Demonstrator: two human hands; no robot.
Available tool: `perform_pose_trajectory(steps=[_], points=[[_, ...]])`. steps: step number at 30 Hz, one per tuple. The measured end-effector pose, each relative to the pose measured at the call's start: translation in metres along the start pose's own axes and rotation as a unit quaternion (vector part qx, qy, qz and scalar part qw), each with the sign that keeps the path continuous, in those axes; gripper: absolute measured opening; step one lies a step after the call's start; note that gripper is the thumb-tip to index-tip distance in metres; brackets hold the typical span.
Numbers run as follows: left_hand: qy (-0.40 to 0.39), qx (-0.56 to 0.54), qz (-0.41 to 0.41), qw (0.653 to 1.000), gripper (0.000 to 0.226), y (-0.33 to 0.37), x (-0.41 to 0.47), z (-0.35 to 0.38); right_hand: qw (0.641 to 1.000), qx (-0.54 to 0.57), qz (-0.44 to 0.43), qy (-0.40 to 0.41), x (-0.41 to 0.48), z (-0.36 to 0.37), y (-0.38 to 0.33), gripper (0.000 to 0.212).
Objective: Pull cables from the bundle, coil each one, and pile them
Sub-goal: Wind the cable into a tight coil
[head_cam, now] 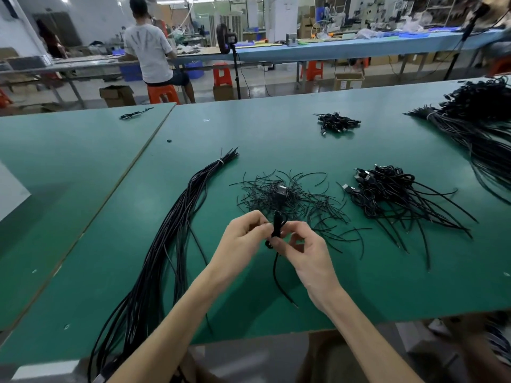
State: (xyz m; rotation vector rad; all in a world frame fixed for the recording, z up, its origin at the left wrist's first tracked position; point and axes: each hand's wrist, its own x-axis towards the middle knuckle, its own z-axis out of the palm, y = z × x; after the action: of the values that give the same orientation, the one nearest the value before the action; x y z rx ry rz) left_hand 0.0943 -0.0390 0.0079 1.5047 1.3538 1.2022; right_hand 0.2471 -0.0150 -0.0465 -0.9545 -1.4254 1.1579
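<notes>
I hold one black cable [277, 226] over the near middle of the green table [359, 286], its upper part folded into a small, tight coil. My left hand [243, 234] pinches the coil from the left with curled fingers. My right hand [302, 251] pinches it from the right, thumb and forefinger closed on the loops. The loose tail hangs down and lies on the table toward me.

What could go wrong, as I judge it: the cable looks springy, so if either pinch slackens the loops may pop open and need rewinding. The tail could drag into the heap of short wire ties [287, 197] just beyond my hands and snag a few. Winding too tight might kink the jacket.

The bundle [171, 225] lies to my left. Its long, smooth, rubbery-looking strands are bound by a pale tie near the far end and fan out toward the near edge. To the right sits the pile of coiled cables [387, 194], lumpy, with straight tails spraying out and blocky plugs on its left side. The table top is matte and flat.
</notes>
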Motion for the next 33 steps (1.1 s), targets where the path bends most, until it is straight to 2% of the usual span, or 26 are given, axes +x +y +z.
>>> perform_pose_trajectory(steps=[4, 7, 9, 11, 14, 17, 19, 21, 24, 28, 30, 33], points=[[-0.059, -0.078, -0.083, 0.992, 0.023, 0.014, -0.003, 0.008, 0.998, 0.058, 0.03, 0.027, 0.0, 0.0, 0.0, 0.016], [-0.053, -0.06, -0.098, 0.992, 0.024, 0.018, -0.002, 0.008, 0.998, 0.052, 0.031, 0.032, 0.0, 0.0, 0.001, 0.015], [-0.032, 0.037, -0.052, 0.997, 0.023, 0.018, -0.001, 0.01, 0.995, 0.086, 0.042, 0.016, -0.001, 0.001, -0.001, 0.017], [0.01, 0.121, 0.008, 0.993, 0.021, 0.014, -0.002, 0.01, 0.992, 0.113, 0.056, 0.014, -0.002, 0.001, -0.003, 0.027], [0.049, 0.161, 0.121, 0.978, 0.019, 0.012, -0.002, 0.003, 0.989, 0.128, 0.066, -0.012, -0.004, 0.0, -0.008, 0.028], [-0.001, 0.295, 0.255, 0.921, 0.012, 0.012, -0.004, 0.001, 0.982, 0.167, 0.085, -0.033, -0.004, 0.001, -0.014, 0.056], [-0.039, 0.338, 0.282, 0.897, 0.011, 0.007, -0.006, 0.003, 0.979, 0.181, 0.089, -0.024, -0.003, 0.001, -0.014, 0.057], [-0.065, 0.32, 0.277, 0.904, 0.012, 0.001, -0.006, 0.003, 0.979, 0.185, 0.087, -0.021, -0.003, 0.0, -0.013, 0.052], [-0.079, 0.26, 0.233, 0.934, 0.016, -0.005, -0.003, -0.006, 0.984, 0.158, 0.077, -0.031, -0.002, -0.001, -0.012, 0.045], [-0.081, 0.219, 0.15, 0.961, 0.027, -0.014, -0.001, -0.01, 0.995, 0.073, 0.042, -0.046, -0.003, -0.001, -0.01, 0.032], [-0.08, 0.189, 0.098, 0.974, 0.033, -0.02, -0.001, -0.01, 0.996, 0.064, 0.032, -0.052, -0.004, -0.001, -0.008, 0.023], [-0.052, 0.172, 0.033, 0.983, 0.03, -0.026, 0.002, -0.011, 0.998, 0.045, 0.018, -0.043, -0.002, -0.002, -0.008, 0.007]])
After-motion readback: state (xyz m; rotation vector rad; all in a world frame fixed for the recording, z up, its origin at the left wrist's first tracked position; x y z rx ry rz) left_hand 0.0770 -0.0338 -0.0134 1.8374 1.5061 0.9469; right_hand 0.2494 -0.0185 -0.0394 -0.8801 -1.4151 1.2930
